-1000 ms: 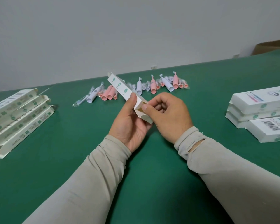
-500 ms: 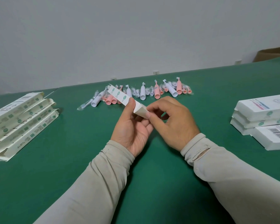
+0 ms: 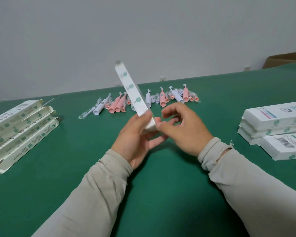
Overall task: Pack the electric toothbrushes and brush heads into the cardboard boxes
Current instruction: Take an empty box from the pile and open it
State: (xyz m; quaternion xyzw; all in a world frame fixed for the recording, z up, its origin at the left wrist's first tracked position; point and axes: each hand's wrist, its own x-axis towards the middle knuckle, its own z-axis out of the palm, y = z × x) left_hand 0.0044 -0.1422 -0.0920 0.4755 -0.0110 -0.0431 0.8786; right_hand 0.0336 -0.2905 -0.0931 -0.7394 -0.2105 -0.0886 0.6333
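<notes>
toothbrush box (image 3: 132,95), long and narrow, white with green round marks, raised above the middle of the green table (image 3: 161,194). long axis steep, near upright; top end leans left and away toward the far edge, motion-blurred; bottom end points down to the near edge, sitting between the hands. left hand (image 3: 135,135) grips the lower end, thumb on the printed face, fingers curled behind. right hand (image 3: 181,127) half open, fingers loosely bent; thumb tip touches the bottom corner of the box, not a full grip. loose toothbrushes (image 3: 143,101), pink and pale lilac, lie in a row near the far edge. unfilled boxes (image 3: 17,129) with open flaps at the left edge; closed boxes (image 3: 277,129) stacked at the right edge.
</notes>
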